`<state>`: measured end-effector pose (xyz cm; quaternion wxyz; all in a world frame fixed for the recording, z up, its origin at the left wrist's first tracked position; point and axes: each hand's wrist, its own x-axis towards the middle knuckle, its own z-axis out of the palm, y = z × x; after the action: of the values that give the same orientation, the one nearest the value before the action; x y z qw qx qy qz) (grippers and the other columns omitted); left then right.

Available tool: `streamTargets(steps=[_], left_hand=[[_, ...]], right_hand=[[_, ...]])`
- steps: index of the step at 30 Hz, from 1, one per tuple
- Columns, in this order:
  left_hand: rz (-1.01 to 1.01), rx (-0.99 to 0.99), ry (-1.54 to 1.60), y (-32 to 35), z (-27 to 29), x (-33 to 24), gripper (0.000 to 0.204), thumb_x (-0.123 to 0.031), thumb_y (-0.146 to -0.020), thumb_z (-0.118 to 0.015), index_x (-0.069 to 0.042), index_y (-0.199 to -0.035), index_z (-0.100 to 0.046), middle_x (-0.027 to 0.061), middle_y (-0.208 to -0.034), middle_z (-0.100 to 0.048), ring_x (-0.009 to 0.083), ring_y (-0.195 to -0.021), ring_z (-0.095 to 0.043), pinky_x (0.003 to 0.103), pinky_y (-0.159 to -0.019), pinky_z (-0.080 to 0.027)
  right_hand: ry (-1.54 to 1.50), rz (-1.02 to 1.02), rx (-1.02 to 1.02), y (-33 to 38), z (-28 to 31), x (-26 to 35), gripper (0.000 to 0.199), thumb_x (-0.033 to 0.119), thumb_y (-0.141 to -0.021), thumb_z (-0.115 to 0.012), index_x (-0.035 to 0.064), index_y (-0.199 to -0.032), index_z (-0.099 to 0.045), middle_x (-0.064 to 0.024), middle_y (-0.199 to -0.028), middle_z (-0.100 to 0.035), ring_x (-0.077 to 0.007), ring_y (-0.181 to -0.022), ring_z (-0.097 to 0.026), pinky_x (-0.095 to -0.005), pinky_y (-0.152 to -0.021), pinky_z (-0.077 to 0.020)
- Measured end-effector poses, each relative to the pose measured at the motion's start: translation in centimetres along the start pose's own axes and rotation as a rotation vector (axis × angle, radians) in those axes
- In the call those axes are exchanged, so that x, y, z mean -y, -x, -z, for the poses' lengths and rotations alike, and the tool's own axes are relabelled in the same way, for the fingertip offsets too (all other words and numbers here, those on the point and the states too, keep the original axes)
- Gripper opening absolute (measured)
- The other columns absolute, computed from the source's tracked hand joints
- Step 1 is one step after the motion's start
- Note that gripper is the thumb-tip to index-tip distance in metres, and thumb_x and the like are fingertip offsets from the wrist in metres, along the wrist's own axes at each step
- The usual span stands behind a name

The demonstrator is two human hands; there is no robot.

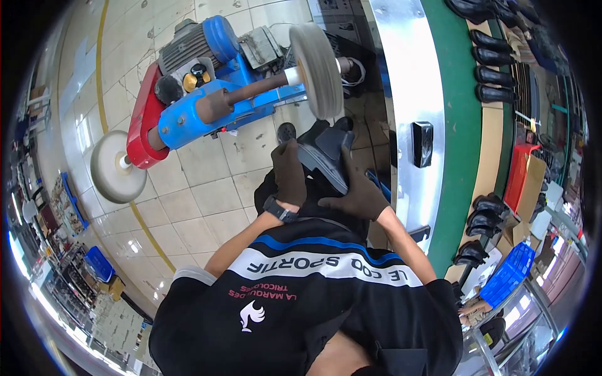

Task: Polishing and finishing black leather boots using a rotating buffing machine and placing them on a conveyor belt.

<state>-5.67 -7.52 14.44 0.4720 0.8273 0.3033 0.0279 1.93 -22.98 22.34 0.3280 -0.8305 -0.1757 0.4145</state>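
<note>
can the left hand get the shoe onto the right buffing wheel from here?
Probably yes. Both gloved hands, left hand and right hand, grip the shoe, which sits right under the wheel with nothing visible between.

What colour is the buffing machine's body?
Bright blue buffing machine body, with a red guard at the left end; head view.

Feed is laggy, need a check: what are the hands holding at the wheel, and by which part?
Both gloved hands hold a dark shoe: left hand on its left side, right hand on the lower right side.
</note>
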Motion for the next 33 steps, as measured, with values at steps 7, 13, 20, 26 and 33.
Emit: streamTargets(steps=[7,13,20,26,33], left_hand=[[0.873,0.495,1.417,-4.5,-1.8,0.6,0.047,-0.042,-0.09,-0.033,-0.003,-0.113,-0.047,0.01,-0.108,-0.055,0.0207,-0.098,-0.053,0.034,-0.089,-0.041],[0.075,0.683,0.322,-8.4,-7.3,6.1,0.066,-0.054,-0.086,-0.035,0.002,-0.12,-0.04,0.013,-0.113,-0.053,0.0237,-0.106,-0.048,0.037,-0.095,-0.034],[0.792,0.845,1.204,-10.2,-5.0,2.6,0.064,-0.047,-0.088,-0.034,0.002,-0.129,-0.029,0.0179,-0.11,-0.053,0.0247,-0.106,-0.049,0.035,-0.091,-0.036],[-0.051,0.532,0.735,-11.1,-13.0,12.5,0.06,-0.052,-0.089,-0.028,-0.006,-0.126,-0.036,0.0096,-0.104,-0.055,0.0184,-0.091,-0.054,0.034,-0.078,-0.043],[0.885,0.971,1.519,-11.0,-6.5,3.6,0.065,-0.05,-0.088,-0.034,0.003,-0.125,-0.035,0.0178,-0.112,-0.053,0.029,-0.1,-0.053,0.035,-0.088,-0.041]], right_hand=[[-0.357,-0.064,-0.012,2.0,0.8,-1.7,0.084,0.022,-0.064,-0.071,0.0045,-0.133,-0.027,-0.0197,-0.117,-0.049,-0.0257,-0.106,-0.05,-0.032,-0.091,-0.037],[-0.91,-0.196,-0.003,0.9,0.7,-4.5,0.061,0.022,-0.073,-0.065,0.0033,-0.125,-0.04,-0.0144,-0.113,-0.052,-0.0195,-0.103,-0.051,-0.0303,-0.088,-0.04],[-1.848,-0.248,-0.008,0.3,-2.7,-7.5,0.05,0.028,-0.081,-0.055,-0.0014,-0.119,-0.042,-0.0164,-0.11,-0.054,-0.024,-0.101,-0.054,-0.0337,-0.088,-0.0423],[-0.699,-0.211,-0.618,-3.2,-3.2,-6.6,0.059,0.024,-0.079,-0.057,-0.0056,-0.125,-0.036,-0.0207,-0.117,-0.049,-0.0244,-0.107,-0.049,-0.0311,-0.09,-0.038],[-0.515,-0.114,-0.545,-3.3,-2.3,-6.8,0.06,0.018,-0.075,-0.057,-0.0094,-0.125,-0.034,-0.0218,-0.121,-0.045,-0.0215,-0.11,-0.046,-0.0291,-0.093,-0.034]])
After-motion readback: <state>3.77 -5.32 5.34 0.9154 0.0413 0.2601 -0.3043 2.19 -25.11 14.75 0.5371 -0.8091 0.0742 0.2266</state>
